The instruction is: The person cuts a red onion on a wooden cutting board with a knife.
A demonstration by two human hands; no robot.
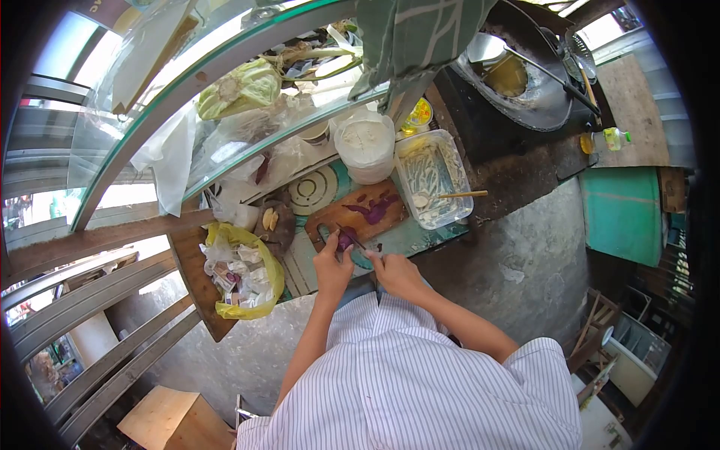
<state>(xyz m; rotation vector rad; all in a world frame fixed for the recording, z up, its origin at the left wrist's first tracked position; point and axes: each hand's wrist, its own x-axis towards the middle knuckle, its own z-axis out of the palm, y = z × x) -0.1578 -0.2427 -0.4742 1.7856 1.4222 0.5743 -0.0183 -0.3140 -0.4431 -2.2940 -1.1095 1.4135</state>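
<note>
A wooden cutting board (390, 222) lies on the patterned counter in front of me. Purple pieces (373, 211) are scattered on its upper part. My left hand (332, 264) holds a rounded purple vegetable (346, 239) down at the near edge of the board, fingers pressed round it. In my right hand (397, 274) is a small knife (358, 244), its blade pointing up and left against the vegetable. Right of the board stands a clear plastic tub (442, 169) with pale residue and a wooden-handled utensil (463, 194) across its rim.
A yellow bag of rubbish (274, 281) stands at the left. Behind the board is a white bucket (364, 142). A glass case holds a cabbage (238, 91). At the upper right, a large wok (540, 101) with a ladle sits near an oil bottle (609, 140).
</note>
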